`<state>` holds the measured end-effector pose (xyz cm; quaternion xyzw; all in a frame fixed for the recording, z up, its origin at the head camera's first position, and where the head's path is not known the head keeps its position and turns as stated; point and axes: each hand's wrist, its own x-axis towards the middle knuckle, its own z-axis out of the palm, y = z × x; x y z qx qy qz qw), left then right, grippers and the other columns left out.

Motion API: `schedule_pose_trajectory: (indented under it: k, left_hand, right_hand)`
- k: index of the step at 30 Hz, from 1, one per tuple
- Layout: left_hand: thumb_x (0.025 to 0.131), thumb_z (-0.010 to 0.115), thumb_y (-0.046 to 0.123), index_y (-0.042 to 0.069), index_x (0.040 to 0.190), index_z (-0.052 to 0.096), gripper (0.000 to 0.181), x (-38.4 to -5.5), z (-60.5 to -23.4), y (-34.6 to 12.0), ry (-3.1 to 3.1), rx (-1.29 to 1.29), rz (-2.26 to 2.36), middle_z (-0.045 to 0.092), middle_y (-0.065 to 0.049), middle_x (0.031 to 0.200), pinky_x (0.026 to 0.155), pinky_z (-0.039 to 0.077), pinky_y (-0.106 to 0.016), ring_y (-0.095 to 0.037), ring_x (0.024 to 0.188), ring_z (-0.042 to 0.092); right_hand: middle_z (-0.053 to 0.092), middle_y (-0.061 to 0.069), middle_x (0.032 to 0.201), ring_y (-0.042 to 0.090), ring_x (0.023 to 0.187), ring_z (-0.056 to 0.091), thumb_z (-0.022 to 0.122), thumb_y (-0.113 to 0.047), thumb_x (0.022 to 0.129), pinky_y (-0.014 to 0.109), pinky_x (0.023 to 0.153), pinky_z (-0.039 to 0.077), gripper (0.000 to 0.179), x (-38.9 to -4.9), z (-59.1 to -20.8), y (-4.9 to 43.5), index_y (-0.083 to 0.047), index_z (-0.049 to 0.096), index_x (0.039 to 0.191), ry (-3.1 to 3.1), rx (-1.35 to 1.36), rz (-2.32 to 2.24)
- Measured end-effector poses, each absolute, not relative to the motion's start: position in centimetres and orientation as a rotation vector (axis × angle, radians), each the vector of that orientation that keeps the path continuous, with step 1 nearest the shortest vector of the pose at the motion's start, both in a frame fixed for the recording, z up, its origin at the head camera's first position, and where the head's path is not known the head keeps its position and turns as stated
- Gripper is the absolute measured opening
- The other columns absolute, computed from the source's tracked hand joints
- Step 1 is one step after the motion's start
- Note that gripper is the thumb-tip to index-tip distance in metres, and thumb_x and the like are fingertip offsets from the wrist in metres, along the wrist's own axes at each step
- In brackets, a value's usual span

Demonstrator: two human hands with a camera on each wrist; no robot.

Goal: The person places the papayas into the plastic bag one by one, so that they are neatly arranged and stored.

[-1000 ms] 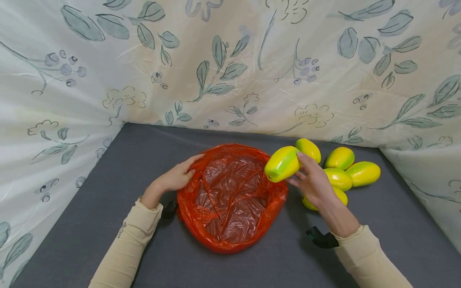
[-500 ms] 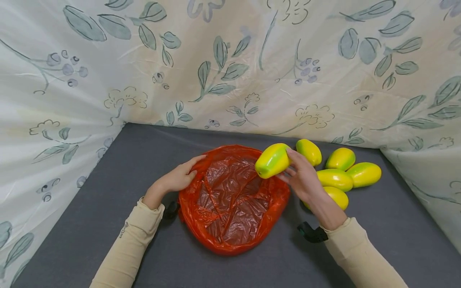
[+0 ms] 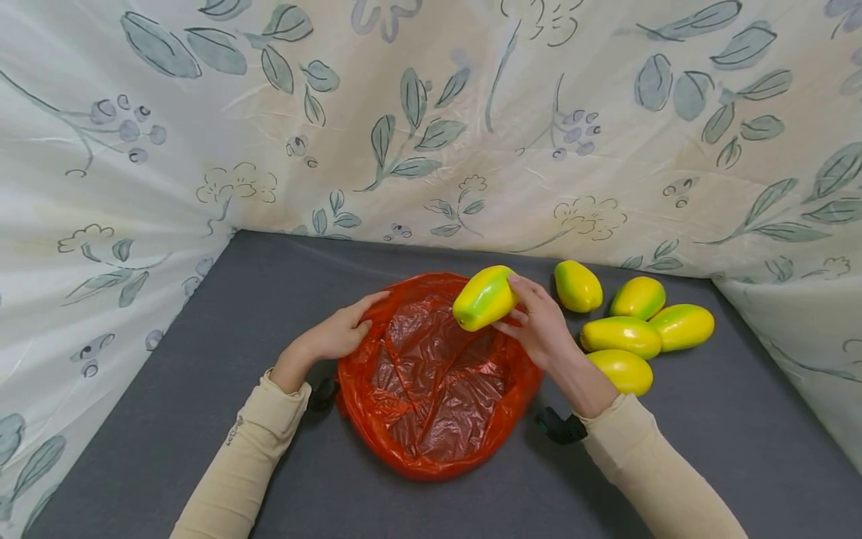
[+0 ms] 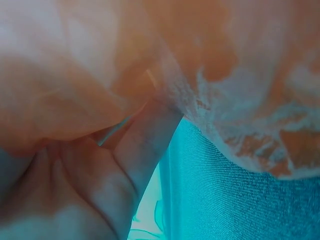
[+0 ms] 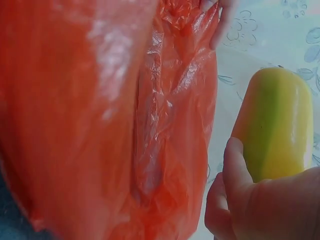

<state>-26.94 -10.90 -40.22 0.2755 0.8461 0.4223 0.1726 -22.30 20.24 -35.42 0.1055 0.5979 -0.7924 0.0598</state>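
Observation:
In the head view a red plastic bag (image 3: 431, 470) stands on the dark tabletop with its round mouth open upward. My left hand (image 3: 334, 332) grips the bag's left rim between thumb and fingers; in the left wrist view the film hides part of the fingers (image 4: 150, 135). Over the far right part of the mouth, my right hand (image 3: 544, 333) holds a glossy yellow papaya (image 3: 480, 301) with a green stripe. The right wrist view shows this papaya (image 5: 275, 125) with the thumb and fingers at its lower end, beside the bag (image 5: 175, 125).
To the right of the bag, several more yellow-green papayas lie in a loose group, among them a far one (image 3: 578, 287) and a near one (image 3: 621, 371). A leaf-patterned cloth (image 3: 417, 187) rises behind the dark tabletop (image 3: 283, 262) and along both sides.
My right hand has moved left with the papaya, from the bag's right rim to above its mouth. The left hand has stayed at the left rim.

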Motion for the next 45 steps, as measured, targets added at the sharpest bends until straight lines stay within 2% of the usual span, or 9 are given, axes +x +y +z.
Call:
schedule_pose_trajectory:
  k: [4, 10, 18, 26, 36, 45]
  left_hand:
    - [0.101, 0.036, 0.002, 0.009, 0.152, 0.018, 0.056, -27.0, -40.3, -10.8, 2.392, 0.792, 1.198, 0.046, -0.027, 0.132, 0.063, 0.054, -0.033, -0.018, 0.063, 0.064]
    - [0.101, 0.037, 0.002, 0.009, 0.152, 0.018, 0.056, -27.0, -40.2, -10.4, 2.378, 0.795, 1.203, 0.045, -0.026, 0.133, 0.061, 0.055, -0.033, -0.018, 0.061, 0.064]
    - [0.1, 0.039, 0.003, 0.01, 0.152, 0.018, 0.056, -27.0, -39.9, -9.8, 2.346, 0.806, 1.218, 0.051, -0.025, 0.124, 0.055, 0.055, -0.033, -0.02, 0.053, 0.062]
    - [0.1, 0.038, 0.001, 0.009, 0.152, 0.018, 0.056, -26.8, -39.7, -9.9, 2.343, 0.799, 1.222, 0.05, -0.025, 0.128, 0.058, 0.055, -0.032, -0.019, 0.057, 0.064]
    - [0.1, 0.039, 0.0, 0.009, 0.152, 0.018, 0.057, -26.8, -40.1, -10.1, 2.36, 0.79, 1.2, 0.046, -0.024, 0.134, 0.059, 0.055, -0.032, -0.018, 0.056, 0.063]
    - [0.099, 0.038, 0.001, 0.008, 0.152, 0.019, 0.056, -26.7, -40.3, -10.1, 2.379, 0.81, 1.174, 0.039, -0.023, 0.141, 0.067, 0.055, -0.033, -0.017, 0.064, 0.064]
  right_hand:
    - [0.036, 0.007, 0.132, 0.023, 0.108, 0.051, 0.053, -0.035, 0.098, 0.047, 0.097, 0.041, 0.055, -22.9, -35.5, 19.4, -0.009, 0.03, 0.141, 1.818, 0.328, -2.389]
    - [0.034, 0.012, 0.136, 0.026, 0.11, 0.053, 0.053, -0.035, 0.098, 0.045, 0.092, 0.046, 0.061, -23.4, -35.8, 18.3, -0.006, 0.026, 0.144, 1.86, 0.287, -2.339]
    - [0.036, 0.012, 0.134, 0.026, 0.106, 0.054, 0.053, -0.034, 0.098, 0.043, 0.089, 0.049, 0.059, -23.8, -36.0, 17.6, -0.006, 0.028, 0.143, 1.88, 0.28, -2.318]
    - [0.039, 0.014, 0.133, 0.026, 0.106, 0.055, 0.054, -0.033, 0.098, 0.041, 0.086, 0.05, 0.055, -24.2, -36.2, 16.2, -0.007, 0.033, 0.141, 1.9, 0.296, -2.292]
    - [0.042, 0.018, 0.132, 0.032, 0.109, 0.052, 0.055, -0.031, 0.097, 0.045, 0.088, 0.049, 0.059, -24.7, -37.7, 14.3, -0.008, 0.03, 0.146, 1.946, 0.285, -2.192]
    - [0.04, 0.018, 0.131, 0.033, 0.11, 0.049, 0.059, -0.03, 0.095, 0.047, 0.089, 0.048, 0.057, -25.2, -38.9, 13.2, -0.009, 0.036, 0.142, 1.958, 0.293, -2.161]
